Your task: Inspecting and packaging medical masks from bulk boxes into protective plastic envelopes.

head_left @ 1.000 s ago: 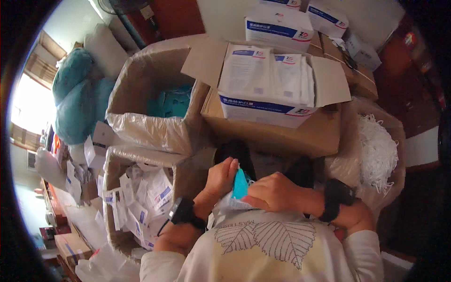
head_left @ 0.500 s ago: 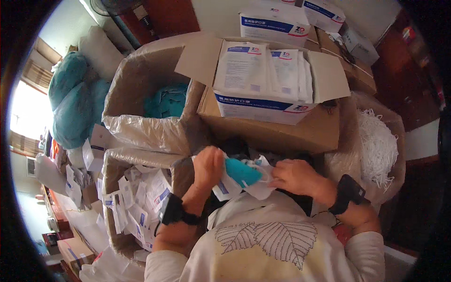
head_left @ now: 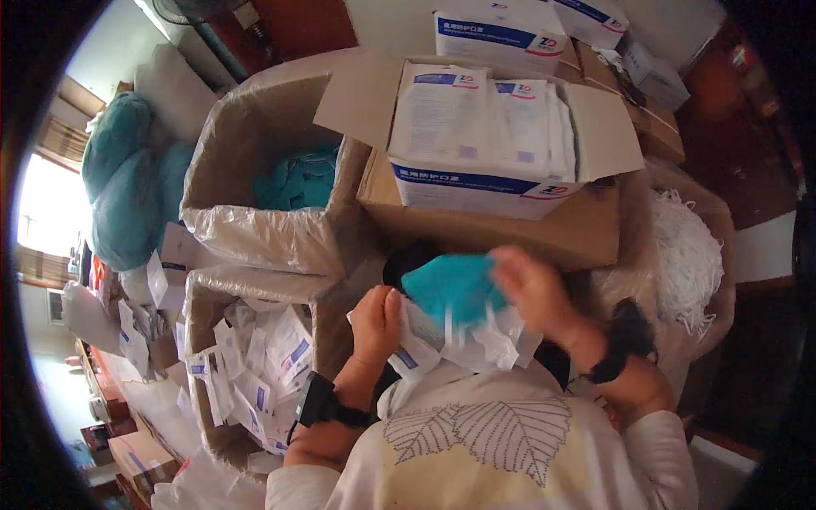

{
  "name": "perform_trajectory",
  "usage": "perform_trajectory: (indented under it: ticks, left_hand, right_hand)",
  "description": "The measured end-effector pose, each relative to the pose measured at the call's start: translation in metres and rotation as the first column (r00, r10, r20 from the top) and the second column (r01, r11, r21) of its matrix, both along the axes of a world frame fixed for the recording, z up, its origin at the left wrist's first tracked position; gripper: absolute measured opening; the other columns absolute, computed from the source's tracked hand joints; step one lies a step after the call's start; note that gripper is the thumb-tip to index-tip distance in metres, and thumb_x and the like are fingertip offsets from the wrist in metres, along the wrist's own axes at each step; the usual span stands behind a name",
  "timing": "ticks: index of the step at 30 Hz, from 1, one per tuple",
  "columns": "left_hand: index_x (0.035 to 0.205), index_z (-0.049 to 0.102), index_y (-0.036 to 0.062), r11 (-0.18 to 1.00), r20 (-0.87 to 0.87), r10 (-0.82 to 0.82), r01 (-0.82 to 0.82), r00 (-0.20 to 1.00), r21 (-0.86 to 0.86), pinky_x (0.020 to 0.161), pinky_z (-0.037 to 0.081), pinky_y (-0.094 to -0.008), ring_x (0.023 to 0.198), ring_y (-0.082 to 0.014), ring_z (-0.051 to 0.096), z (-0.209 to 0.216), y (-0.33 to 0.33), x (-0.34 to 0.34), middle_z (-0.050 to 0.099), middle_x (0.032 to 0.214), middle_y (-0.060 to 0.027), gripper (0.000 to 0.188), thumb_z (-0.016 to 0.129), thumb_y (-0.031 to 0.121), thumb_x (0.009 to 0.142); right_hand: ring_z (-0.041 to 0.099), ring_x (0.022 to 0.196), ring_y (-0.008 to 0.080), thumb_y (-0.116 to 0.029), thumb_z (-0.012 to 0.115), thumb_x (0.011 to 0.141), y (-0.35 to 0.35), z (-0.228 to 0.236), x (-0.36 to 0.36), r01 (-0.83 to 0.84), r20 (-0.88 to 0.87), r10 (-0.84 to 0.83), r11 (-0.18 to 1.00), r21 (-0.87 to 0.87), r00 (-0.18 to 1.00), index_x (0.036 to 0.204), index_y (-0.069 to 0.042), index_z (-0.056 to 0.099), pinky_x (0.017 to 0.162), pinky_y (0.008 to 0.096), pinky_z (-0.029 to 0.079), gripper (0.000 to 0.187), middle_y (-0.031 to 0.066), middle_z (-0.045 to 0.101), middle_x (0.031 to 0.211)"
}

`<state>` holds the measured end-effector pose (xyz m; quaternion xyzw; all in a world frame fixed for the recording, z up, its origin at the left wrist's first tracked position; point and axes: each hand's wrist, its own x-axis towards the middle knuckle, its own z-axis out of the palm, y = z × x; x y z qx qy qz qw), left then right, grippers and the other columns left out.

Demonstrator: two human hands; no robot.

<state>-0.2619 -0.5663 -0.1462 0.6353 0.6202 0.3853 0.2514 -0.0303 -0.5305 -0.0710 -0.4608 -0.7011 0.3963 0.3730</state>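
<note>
In front of my chest, my left hand [head_left: 376, 323] is closed on the edge of a white mask pouch [head_left: 416, 350] with a blue label band. My right hand [head_left: 534, 289], a little smeared by motion, grips the upper right edge of a teal face mask [head_left: 449, 291]. The mask is mostly out of the pouch, and its blurred white straps trail down over the wrapper. Both of my wrists carry black strapped devices.
Ahead, an open white carton [head_left: 476, 189] of upright pouches stands on a brown box [head_left: 510, 232]. Left of it, a plastic-lined bin [head_left: 255, 242] contains teal masks [head_left: 297, 178]. A nearer bin [head_left: 204, 293] holds many pouches [head_left: 255, 365]. White straps [head_left: 687, 263] fill a bag at right.
My right hand has moved up and forward, drawing the teal mask up out of the pouch. My left hand still holds the pouch, slightly lower than before.
</note>
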Motion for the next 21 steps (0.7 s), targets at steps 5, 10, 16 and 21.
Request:
perform_trajectory:
  ticks: [5,10,16,21]
  left_hand:
    - [0.08,0.054,-0.0001,0.998,0.128,0.047,-0.043,0.991,-0.038,0.061,0.043,-0.0348,0.066,-0.0311,0.055,-0.007,-0.005,-0.007,0.055,0.072,-0.0157,0.019,0.046,0.016,0.086]
    - [0.079,0.055,0.0001,0.999,0.144,0.027,-0.024,0.989,-0.027,0.061,0.043,-0.0346,0.066,-0.0303,0.055,-0.003,-0.003,-0.003,0.055,0.071,-0.0156,0.02,0.046,0.017,0.086]
    - [0.079,0.055,-0.0003,0.998,0.127,0.066,-0.064,0.99,-0.021,0.06,0.043,-0.0344,0.066,-0.0293,0.056,-0.005,-0.01,-0.007,0.056,0.071,-0.015,0.02,0.046,0.016,0.086]
    - [0.08,0.054,-0.0003,0.998,0.146,0.065,-0.064,0.987,-0.012,0.06,0.043,-0.0337,0.066,-0.0278,0.055,-0.005,-0.009,-0.007,0.055,0.071,-0.0143,0.02,0.046,0.016,0.086]
  right_hand:
    - [0.055,0.072,0.0102,-0.026,0.046,0.09,0.045,0.019,0.046,-0.142,-0.286,0.007,0.88,-0.453,0.958,0.099,0.0,0.055,0.068,0.0282,0.046,0.029,0.0017,0.06,0.082]
    - [0.06,0.069,0.0215,-0.032,0.051,0.085,0.033,0.01,-0.013,-0.438,0.255,0.546,0.816,-0.377,0.798,0.094,-0.007,0.055,0.063,0.036,0.047,0.027,0.0099,0.062,0.074]
    - [0.06,0.073,0.0325,-0.034,0.058,0.077,0.016,0.001,-0.042,-0.396,0.655,0.476,0.874,-0.281,0.586,0.097,-0.015,0.053,0.062,0.0439,0.046,0.028,0.013,0.061,0.08]
    - [0.059,0.066,0.0305,-0.033,0.058,0.076,0.009,-0.023,-0.042,-0.446,0.636,0.344,0.895,0.0,0.691,0.096,-0.014,0.051,0.058,0.0421,0.047,0.028,0.0086,0.059,0.079]
